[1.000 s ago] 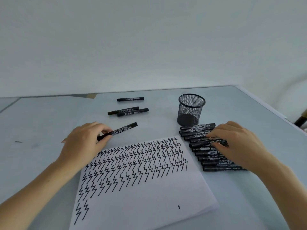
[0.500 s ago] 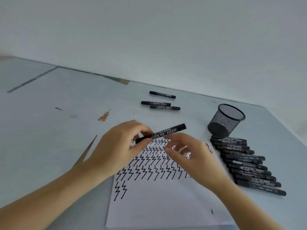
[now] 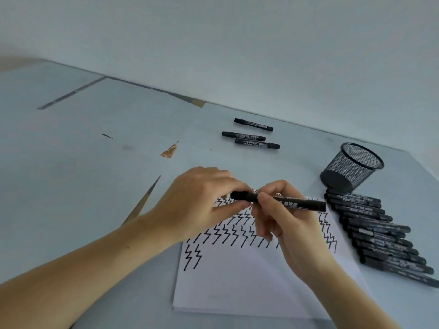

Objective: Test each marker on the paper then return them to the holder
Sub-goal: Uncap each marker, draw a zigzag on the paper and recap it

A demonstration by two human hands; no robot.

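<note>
A black marker (image 3: pixel 280 201) is held level above the paper (image 3: pixel 240 279), pinched at its cap end by the left hand (image 3: pixel 197 205) and gripped mid-barrel by the curled fingers of the right hand (image 3: pixel 288 224). The holder (image 3: pixel 351 168) is seen at 2 o'clock of the hands, and a row of markers (image 3: pixel 380 236) at 3 o'clock.

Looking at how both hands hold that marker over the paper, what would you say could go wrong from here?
1. The left hand and right hand both grip one marker; a sharp pull on a cap might jerk it and mark skin.
2. The right forearm hangs near the marker row and may scatter it.
3. The mesh holder looks light and could tip.
</note>
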